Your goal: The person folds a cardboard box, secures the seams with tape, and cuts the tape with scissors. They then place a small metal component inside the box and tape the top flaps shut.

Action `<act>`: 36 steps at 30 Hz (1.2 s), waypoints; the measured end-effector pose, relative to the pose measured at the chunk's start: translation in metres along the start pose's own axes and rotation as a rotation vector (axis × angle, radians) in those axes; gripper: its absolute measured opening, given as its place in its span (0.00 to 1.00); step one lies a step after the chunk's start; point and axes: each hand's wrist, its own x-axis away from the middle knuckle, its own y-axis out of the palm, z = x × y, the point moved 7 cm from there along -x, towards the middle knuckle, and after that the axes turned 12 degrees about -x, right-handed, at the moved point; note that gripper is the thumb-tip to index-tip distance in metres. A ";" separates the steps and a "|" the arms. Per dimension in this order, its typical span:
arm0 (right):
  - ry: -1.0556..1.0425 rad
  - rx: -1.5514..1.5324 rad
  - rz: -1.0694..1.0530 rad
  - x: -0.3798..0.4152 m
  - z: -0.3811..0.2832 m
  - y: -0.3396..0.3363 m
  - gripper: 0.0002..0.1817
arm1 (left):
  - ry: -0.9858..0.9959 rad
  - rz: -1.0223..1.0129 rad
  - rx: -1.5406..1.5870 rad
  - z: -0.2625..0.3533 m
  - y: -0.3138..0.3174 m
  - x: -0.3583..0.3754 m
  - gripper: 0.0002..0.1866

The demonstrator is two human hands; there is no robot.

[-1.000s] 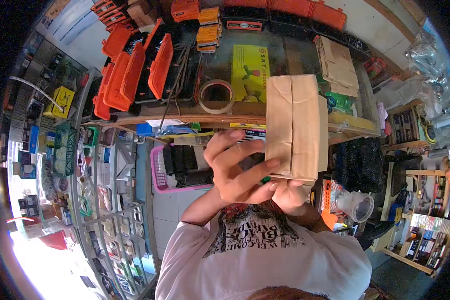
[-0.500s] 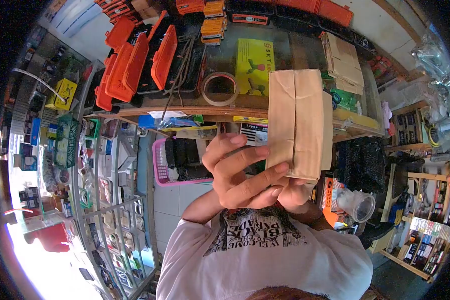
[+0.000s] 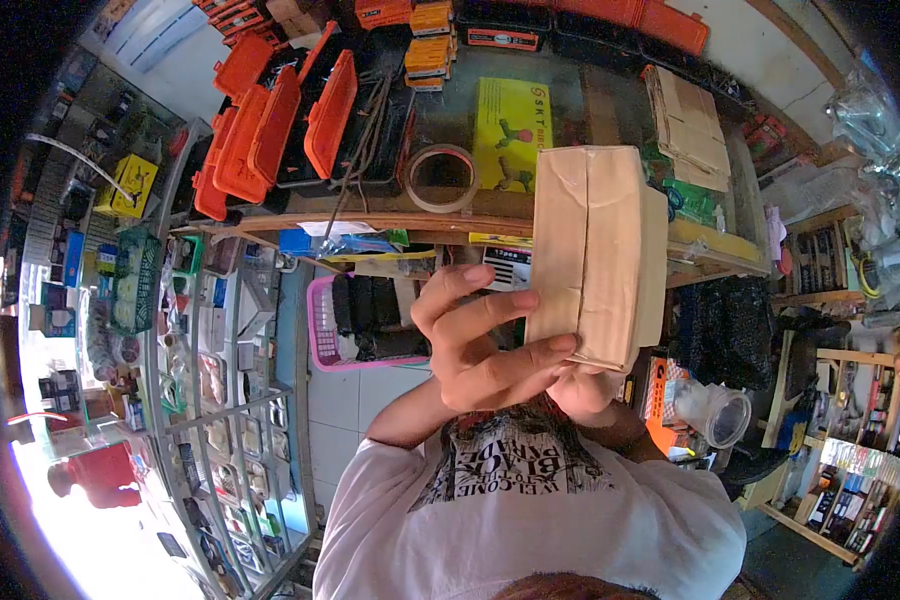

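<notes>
A folded brown cardboard box [image 3: 582, 255] with a lengthwise seam stands upright before my chest. At its lower left corner is my left hand [image 3: 485, 345], with the index finger and thumb closed on the cardboard and the other fingers spread and curled. Under the lower end, my right hand [image 3: 582, 392] grips the box, its fingers mostly hidden behind it. A further flap or layer of cardboard shows along the right side. The box overlaps the front edge of the glass-topped counter [image 3: 370, 215] in view.
On the counter are a tape roll [image 3: 440, 178], a yellow package [image 3: 512, 130], orange-lidded cases [image 3: 270, 130] and flattened cardboard [image 3: 688, 130]. A pink basket [image 3: 322, 325] sits below, left. Metal racks [image 3: 230, 420] stand at left, wooden shelves [image 3: 850, 480] at right.
The box has tilted slightly, its top a little lower and its lower end shifted slightly left. Both hands keep nearly the same hold.
</notes>
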 end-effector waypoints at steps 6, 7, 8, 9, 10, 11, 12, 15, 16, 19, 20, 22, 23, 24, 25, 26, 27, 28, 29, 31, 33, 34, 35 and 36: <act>0.030 0.150 -0.054 -0.002 -0.002 -0.016 0.42 | -0.036 0.020 0.037 -0.005 0.001 0.002 0.15; 0.052 0.247 -0.129 -0.004 -0.006 -0.013 0.42 | -0.052 0.010 0.055 -0.005 0.000 0.002 0.15; 0.010 0.307 -0.155 -0.005 -0.010 -0.009 0.39 | -0.069 0.000 0.073 -0.006 0.000 0.002 0.15; -0.034 0.368 -0.179 -0.008 -0.015 -0.002 0.37 | -0.078 -0.012 0.062 -0.006 -0.001 0.002 0.15; -0.142 0.392 -0.151 -0.013 -0.022 0.013 0.32 | -0.087 -0.025 0.050 -0.006 -0.003 0.001 0.15; -0.251 0.415 -0.124 -0.019 -0.031 0.026 0.27 | -0.096 -0.037 0.039 -0.006 -0.003 0.000 0.15; -0.281 0.468 -0.176 -0.027 -0.038 0.040 0.26 | -0.101 -0.028 -0.008 -0.008 -0.002 0.000 0.14; -0.306 0.602 -0.315 -0.047 -0.055 0.074 0.23 | -0.139 -0.035 -0.087 -0.015 0.003 -0.001 0.13; -0.270 0.632 -0.352 -0.052 -0.056 0.080 0.22 | -0.167 -0.060 -0.075 -0.019 0.005 -0.002 0.13; -0.211 0.847 -0.424 -0.061 -0.052 0.084 0.18 | -0.389 -0.056 0.038 -0.040 0.019 0.013 0.09; -0.272 1.016 -0.487 -0.068 -0.054 0.086 0.17 | -0.534 -0.046 0.099 -0.049 0.028 0.029 0.08; -0.365 1.242 -0.615 -0.083 -0.056 0.101 0.10 | -0.844 -0.086 0.323 -0.059 0.048 0.053 0.09; -0.384 1.373 -0.667 -0.093 -0.056 0.109 0.09 | -1.005 -0.135 0.488 -0.060 0.061 0.063 0.11; -0.403 1.504 -0.717 -0.103 -0.057 0.115 0.08 | -1.160 -0.188 0.656 -0.058 0.073 0.073 0.13; -0.420 1.637 -0.765 -0.112 -0.057 0.117 0.08 | -1.314 -0.244 0.825 -0.056 0.084 0.085 0.16; -0.266 1.719 -0.789 -0.122 -0.054 0.108 0.07 | -1.334 -0.327 0.993 -0.055 0.091 0.098 0.22; -0.181 1.815 -0.939 -0.131 -0.047 0.108 0.07 | -1.420 -0.389 1.127 -0.052 0.096 0.099 0.24; -0.089 1.903 -1.092 -0.143 -0.040 0.108 0.07 | -1.505 -0.450 1.261 -0.048 0.099 0.099 0.26; 0.009 1.985 -1.248 -0.154 -0.034 0.105 0.07 | -1.587 -0.513 1.396 -0.043 0.103 0.098 0.28; -0.068 1.952 -1.404 -0.178 -0.018 0.092 0.07 | -1.612 -0.594 1.383 -0.048 0.105 0.105 0.29; -0.194 1.926 -1.499 -0.194 -0.007 0.084 0.08 | -1.603 -0.638 1.370 -0.055 0.106 0.112 0.27; -0.278 1.918 -1.518 -0.201 -0.006 0.085 0.08 | -1.482 -0.632 1.243 -0.064 0.101 0.110 0.27; -0.361 1.906 -1.537 -0.207 -0.004 0.086 0.09 | -1.364 -0.620 1.117 -0.071 0.094 0.109 0.26; -0.452 1.928 -1.532 -0.211 -0.004 0.089 0.10 | -1.246 -0.605 0.991 -0.076 0.086 0.101 0.26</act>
